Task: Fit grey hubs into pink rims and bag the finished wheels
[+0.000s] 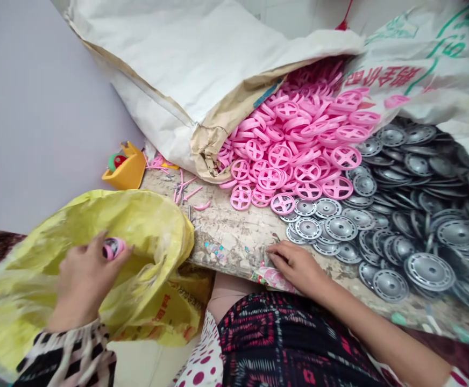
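Head view: L hand point(87, 269) at open mouth of yellow bag point(157, 215), grip clamped on small pink-rimmed wheel point(114, 248). R hand point(299, 266) at desk point(226, 220) edge nr grey discs point(341, 228); can't tell if its grip's apart or together. Pink rings point(299, 134) spill from white sack point(186, 59), touching discs.

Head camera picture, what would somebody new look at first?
Probably the big heap of pink wheels spilling from the white sack at the top middle. Next come the shiny grey discs piled to their right. At the lower left, a left hand holds a small pink-and-grey piece over the bright yellow bag.
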A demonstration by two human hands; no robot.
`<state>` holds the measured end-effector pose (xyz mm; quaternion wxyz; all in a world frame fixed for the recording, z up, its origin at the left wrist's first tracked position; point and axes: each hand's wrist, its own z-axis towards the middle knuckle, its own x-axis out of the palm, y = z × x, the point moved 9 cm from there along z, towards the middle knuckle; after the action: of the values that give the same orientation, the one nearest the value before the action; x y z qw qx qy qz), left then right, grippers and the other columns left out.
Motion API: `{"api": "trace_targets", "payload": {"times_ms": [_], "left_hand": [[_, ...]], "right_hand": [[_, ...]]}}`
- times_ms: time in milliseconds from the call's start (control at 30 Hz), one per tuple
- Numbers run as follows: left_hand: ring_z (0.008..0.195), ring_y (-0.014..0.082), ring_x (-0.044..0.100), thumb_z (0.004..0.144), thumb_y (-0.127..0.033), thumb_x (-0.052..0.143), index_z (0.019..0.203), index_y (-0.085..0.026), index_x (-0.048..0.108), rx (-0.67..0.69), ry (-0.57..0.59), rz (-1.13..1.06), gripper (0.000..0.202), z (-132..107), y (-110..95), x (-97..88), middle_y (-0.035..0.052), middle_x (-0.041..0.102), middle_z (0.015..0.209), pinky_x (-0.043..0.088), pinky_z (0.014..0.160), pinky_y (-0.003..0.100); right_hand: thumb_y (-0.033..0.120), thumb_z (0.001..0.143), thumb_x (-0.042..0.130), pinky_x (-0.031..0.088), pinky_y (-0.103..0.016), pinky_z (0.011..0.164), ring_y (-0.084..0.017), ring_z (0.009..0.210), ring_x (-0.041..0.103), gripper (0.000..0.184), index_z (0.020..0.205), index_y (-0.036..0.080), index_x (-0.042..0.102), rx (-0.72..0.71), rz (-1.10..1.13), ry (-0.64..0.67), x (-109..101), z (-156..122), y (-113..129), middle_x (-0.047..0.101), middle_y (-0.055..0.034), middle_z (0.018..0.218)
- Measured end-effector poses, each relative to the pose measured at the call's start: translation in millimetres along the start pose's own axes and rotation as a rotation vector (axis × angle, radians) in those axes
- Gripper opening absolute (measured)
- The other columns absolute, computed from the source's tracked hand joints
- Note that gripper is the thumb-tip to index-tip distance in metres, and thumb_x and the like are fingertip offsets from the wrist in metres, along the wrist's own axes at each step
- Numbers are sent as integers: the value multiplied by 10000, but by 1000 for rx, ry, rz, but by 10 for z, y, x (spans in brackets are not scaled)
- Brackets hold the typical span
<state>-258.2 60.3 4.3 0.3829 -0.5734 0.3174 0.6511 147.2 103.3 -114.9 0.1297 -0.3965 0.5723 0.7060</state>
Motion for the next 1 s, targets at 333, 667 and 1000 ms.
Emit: {"api": "trace_targets", "payload": {"times_ms": [333, 667, 1000], "left_hand": [[1086, 243, 541, 893, -386, 509, 1141, -204, 629, 715, -78, -555, 331, -538, -1810, 185, 110, 595, 1125, 419, 967, 396], [1083, 236, 546, 911, -204, 437, 1190, -125, 615, 1140, 81, -494, 340, -932, -3645, 610, 116, 622, 1177, 426, 962, 390], [996, 265, 574, 812, -203, 541, 1236, -108, 582, 1088, 48, -337, 436, -795, -3958, 905, 118, 655, 1063, 442, 923, 398]], "right_hand": [[311, 953, 416, 500, -327, 799, -188, 880, 647, 267, 1065, 229, 644, -85, 161, -84, -93, -170, 203, 691, -68, 951], [295, 926, 448, 512, -314, 781, -189, 848, 660, 254, 1009, 224, 678, 36, 260, -96, -147, -421, 51, 712, -55, 922], [282, 893, 491, 483, -283, 771, -170, 825, 650, 221, 965, 203, 684, 56, 366, -141, -127, -419, -191, 714, -42, 890]]}}
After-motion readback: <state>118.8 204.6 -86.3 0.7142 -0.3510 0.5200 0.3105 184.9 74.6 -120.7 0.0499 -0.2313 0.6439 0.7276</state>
